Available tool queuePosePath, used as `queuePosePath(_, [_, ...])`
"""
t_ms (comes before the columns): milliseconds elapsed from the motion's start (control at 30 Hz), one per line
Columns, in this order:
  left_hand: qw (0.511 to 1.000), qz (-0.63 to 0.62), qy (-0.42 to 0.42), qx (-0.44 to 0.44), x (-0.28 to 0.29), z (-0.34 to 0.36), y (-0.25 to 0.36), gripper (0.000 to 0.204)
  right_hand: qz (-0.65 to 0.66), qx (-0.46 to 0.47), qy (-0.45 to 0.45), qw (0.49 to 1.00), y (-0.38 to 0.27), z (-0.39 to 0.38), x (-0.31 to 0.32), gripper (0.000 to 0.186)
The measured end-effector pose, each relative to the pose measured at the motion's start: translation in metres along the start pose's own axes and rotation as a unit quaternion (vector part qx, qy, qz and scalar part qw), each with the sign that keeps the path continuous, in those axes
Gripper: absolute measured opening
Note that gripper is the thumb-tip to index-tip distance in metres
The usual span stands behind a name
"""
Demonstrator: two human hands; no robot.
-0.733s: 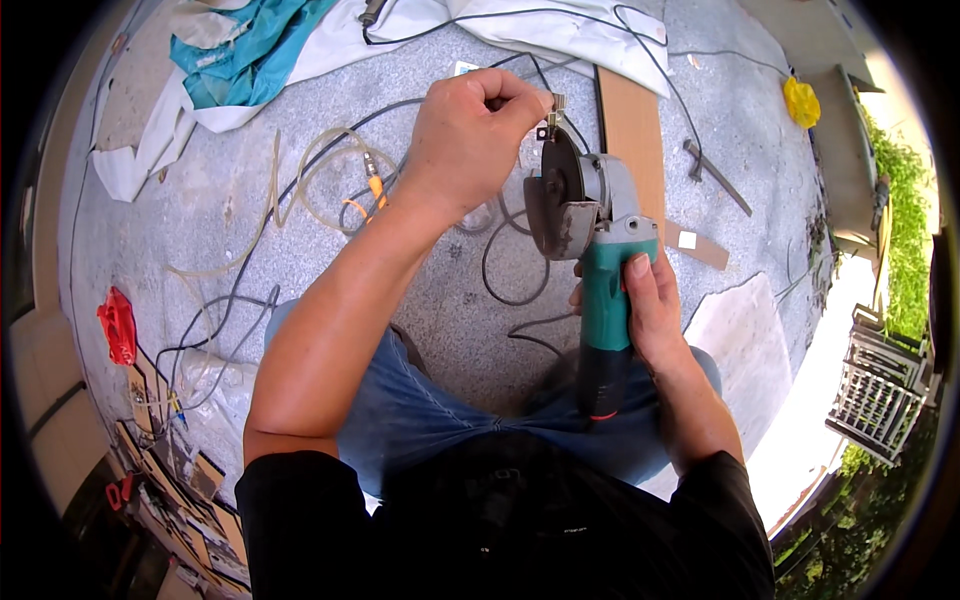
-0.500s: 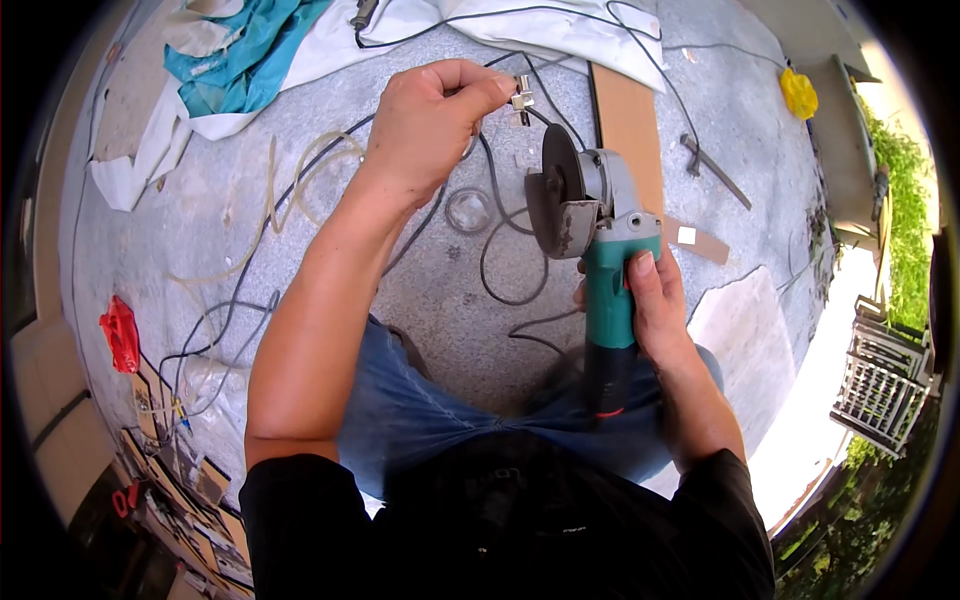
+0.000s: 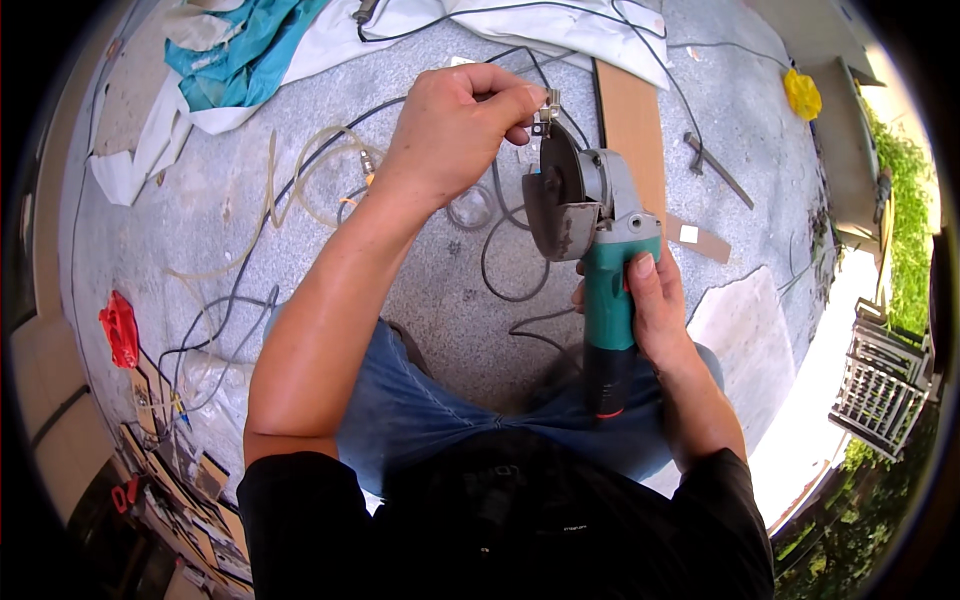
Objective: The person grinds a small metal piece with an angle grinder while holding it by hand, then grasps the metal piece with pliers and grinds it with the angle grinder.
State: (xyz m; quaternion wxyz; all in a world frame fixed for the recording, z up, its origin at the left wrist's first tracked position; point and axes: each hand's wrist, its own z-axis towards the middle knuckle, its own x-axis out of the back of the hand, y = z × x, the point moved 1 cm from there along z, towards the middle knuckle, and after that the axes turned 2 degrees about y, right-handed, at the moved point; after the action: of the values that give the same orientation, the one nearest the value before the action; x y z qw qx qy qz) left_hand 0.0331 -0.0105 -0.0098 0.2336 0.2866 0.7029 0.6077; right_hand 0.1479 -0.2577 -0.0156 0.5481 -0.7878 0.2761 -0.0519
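The left hand point(image 3: 455, 128) pinches a small metal fitting point(image 3: 548, 110) between thumb and forefinger, just beyond the exposed far rim of the cutting disc point(image 3: 561, 160); whether they touch, I cannot tell. The right hand's point(image 3: 658, 305) fingers wrap the angle grinder point(image 3: 608, 285), its long axis pointing away from the torso. Floor point(image 3: 430, 265) and looped cord point(image 3: 484, 262) lie leftward, a plank point(image 3: 632, 125) rightward.

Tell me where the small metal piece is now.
In the head view, the small metal piece is right of centre near the top, pinched in the left grip, beside the top of the grinder disc.
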Motion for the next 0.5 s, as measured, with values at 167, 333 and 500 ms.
queuePosePath(167, [1.000,0.007,0.013,-0.003,-0.0030,-0.0021,0.0033,0.023,0.015,-0.001,0.012,1.000,0.0008,0.0012,-0.0020,0.070])
queuePosePath(333, [0.999,0.010,0.043,-0.018,-0.0032,-0.0022,0.0041,0.023,0.014,-0.001,0.010,1.000,0.0031,0.0012,-0.0030,0.071])
queuePosePath(500, [0.999,0.006,0.041,-0.009,-0.0042,-0.0039,0.0071,0.023,0.011,0.001,0.010,1.000,0.0024,0.0018,-0.0046,0.071])
